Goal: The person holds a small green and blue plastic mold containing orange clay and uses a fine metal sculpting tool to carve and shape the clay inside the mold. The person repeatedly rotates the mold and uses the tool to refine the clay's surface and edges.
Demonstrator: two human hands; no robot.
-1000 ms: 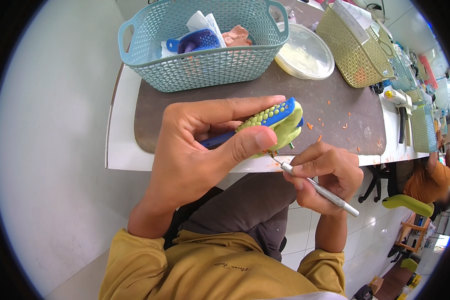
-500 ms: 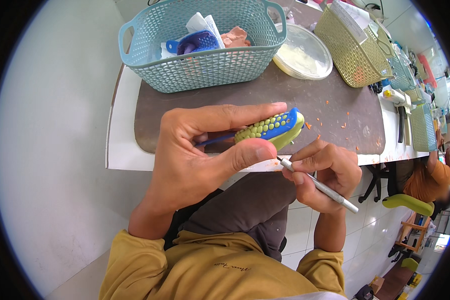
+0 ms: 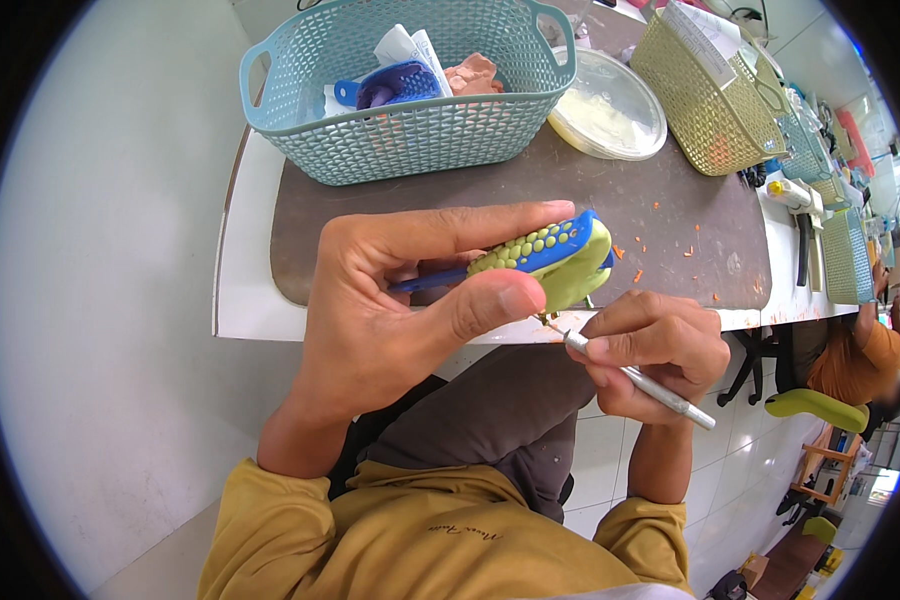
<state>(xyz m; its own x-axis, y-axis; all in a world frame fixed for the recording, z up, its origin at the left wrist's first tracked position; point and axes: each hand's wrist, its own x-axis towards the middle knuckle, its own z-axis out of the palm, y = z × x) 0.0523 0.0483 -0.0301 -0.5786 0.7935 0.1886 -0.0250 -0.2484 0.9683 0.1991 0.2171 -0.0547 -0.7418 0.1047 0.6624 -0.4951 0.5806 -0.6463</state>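
Observation:
My left hand (image 3: 370, 300) grips a blue perforated dental impression tray (image 3: 577, 236), thumb below and fingers along its top. Yellow-green impression material (image 3: 573, 279) fills the tray and bulges in round beads through its holes. The blue handle (image 3: 425, 283) points back into my palm. Close below the tray's right end, my right hand (image 3: 665, 350) pinches a slim silver craft knife (image 3: 660, 390) like a pen. Its tip points up-left toward the green material, beside small green crumbs (image 3: 548, 319); whether the blade touches is too small to tell.
A light blue basket (image 3: 400, 140) with a blue tray, papers and pinkish pieces stands at the back. Beside it are a round clear-lidded tub (image 3: 610, 110) and a yellowish basket (image 3: 705, 115). Orange shavings lie on the brown mat (image 3: 370, 215). Another person (image 3: 855, 360) sits far right.
The tray has tilted slightly, showing more green material underneath. My right hand has shifted slightly right and down with the knife. Green crumbs now show by the knife tip.

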